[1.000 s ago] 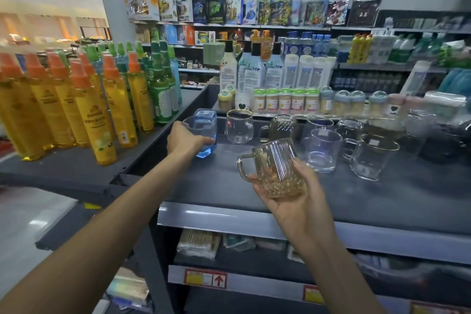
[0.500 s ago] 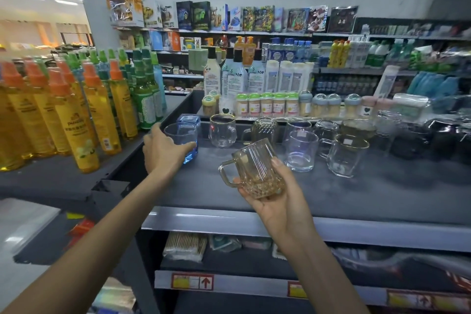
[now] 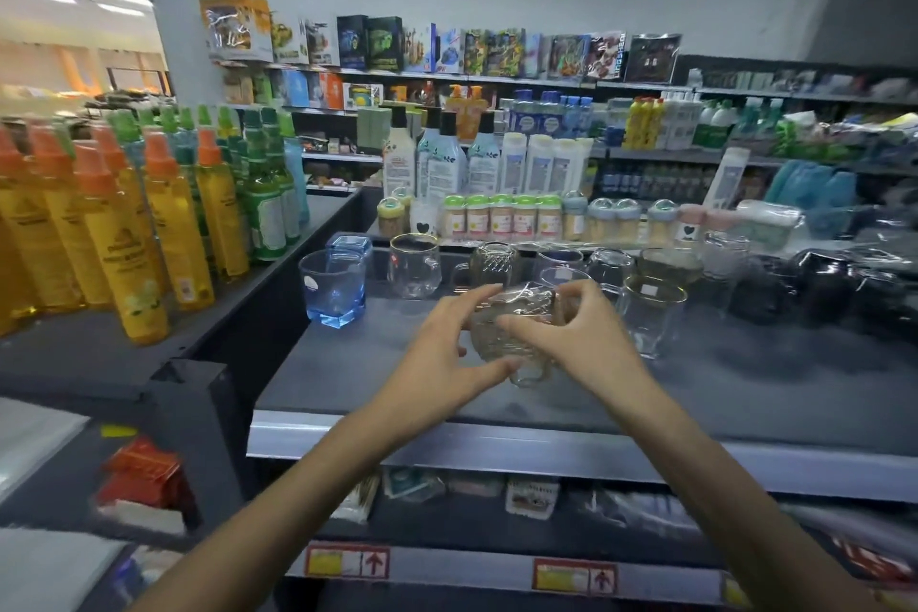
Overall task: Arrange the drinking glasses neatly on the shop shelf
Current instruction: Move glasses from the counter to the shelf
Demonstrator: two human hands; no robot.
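Nearest to us, two bare forearms reach in from below. The left hand (image 3: 437,358) and right hand (image 3: 588,343) meet over the front half of the dark shelf (image 3: 745,393). Between them is the ribbed glass mug (image 3: 506,338), tilted, with its handle pointing down. We cannot tell whether it touches the shelf, because the glass is blurred. The left fingers (image 3: 472,301) curl over the mug's top with the thumb beneath. The right fingers (image 3: 578,296) arch over its far side with the thumb on the ribbed wall. Both sets are clamped on the mug. Well to the left of the left fingers, a blue tumbler (image 3: 334,291) stands upright, with a second blue glass (image 3: 351,246) just behind it. Just beyond the fingers is a row holding a gold-rimmed clear mug (image 3: 415,266) and a diamond-cut mug (image 3: 494,263). Near the right fingers, on their right, stands a clear mug with a gold rim (image 3: 650,318). Far to the left, yellow bottles with orange caps (image 3: 124,244) stand on the neighbouring shelf. Beyond the glasses are green-lidded jars (image 3: 501,216).
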